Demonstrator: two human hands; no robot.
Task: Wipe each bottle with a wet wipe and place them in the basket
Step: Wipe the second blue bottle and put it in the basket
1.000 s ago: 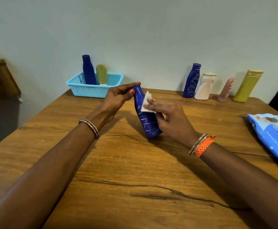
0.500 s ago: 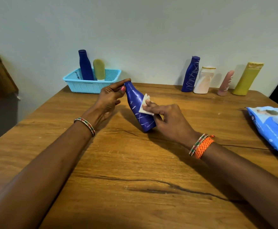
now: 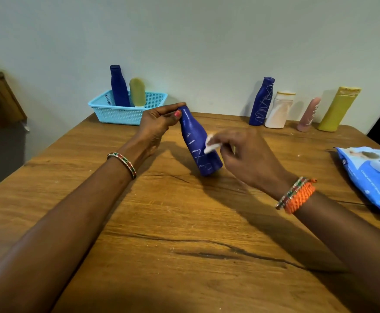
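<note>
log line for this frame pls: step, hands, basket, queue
step: wiping blue bottle | left hand: holds neck | right hand: pinches wipe | basket: two bottles | queue: four by wall

a cracked wooden worktop (image 3: 184, 222) carries a turquoise basket (image 3: 126, 112), a tilted blue bottle (image 3: 199, 146), four bottles by the wall, and a wipes pack (image 3: 374, 179).

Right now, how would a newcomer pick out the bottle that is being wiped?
Start at the wooden table and look to its middle, between the two hands. The blue bottle leans there, left hand pinching its top, right hand pressing a white wipe to it. Alone among the bottles, it is tilted and held, away from the wall.
</note>
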